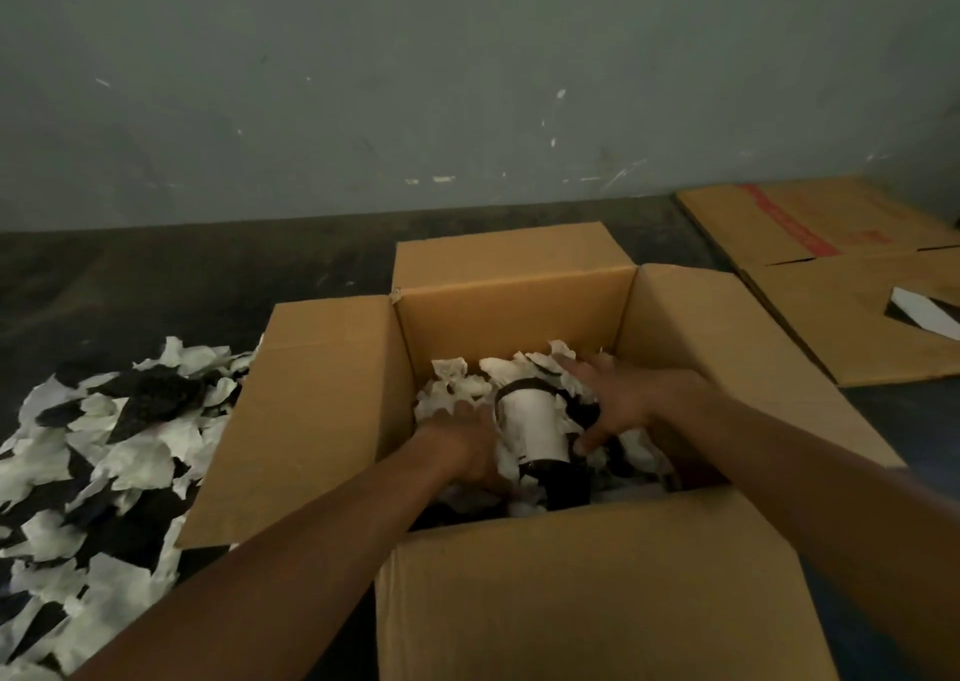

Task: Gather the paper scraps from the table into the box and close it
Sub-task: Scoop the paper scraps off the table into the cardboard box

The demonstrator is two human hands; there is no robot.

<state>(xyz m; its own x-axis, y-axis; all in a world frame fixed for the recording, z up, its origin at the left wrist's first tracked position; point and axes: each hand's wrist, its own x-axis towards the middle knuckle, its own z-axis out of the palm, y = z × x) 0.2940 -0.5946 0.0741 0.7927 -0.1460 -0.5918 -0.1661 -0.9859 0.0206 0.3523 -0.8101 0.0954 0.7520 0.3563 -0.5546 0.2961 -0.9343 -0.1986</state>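
An open brown cardboard box [519, 285] stands in the middle with all its flaps spread outward. Inside lie white and black paper scraps [462, 379] around a dark bottle with a white label [535, 431]. Both my hands are down inside the box. My left hand [467, 446] presses on the scraps left of the bottle, its fingers partly buried. My right hand [618, 400] lies spread over the scraps on the bottle's right, thumb against the bottle. A large heap of loose scraps [104, 446] covers the dark table left of the box.
Flattened cardboard sheets with red print [810, 233] lie at the back right, with a white object [924, 311] on them. A grey wall [467, 83] rises just behind the dark table [208, 275]. The box's left flap overhangs the scrap heap.
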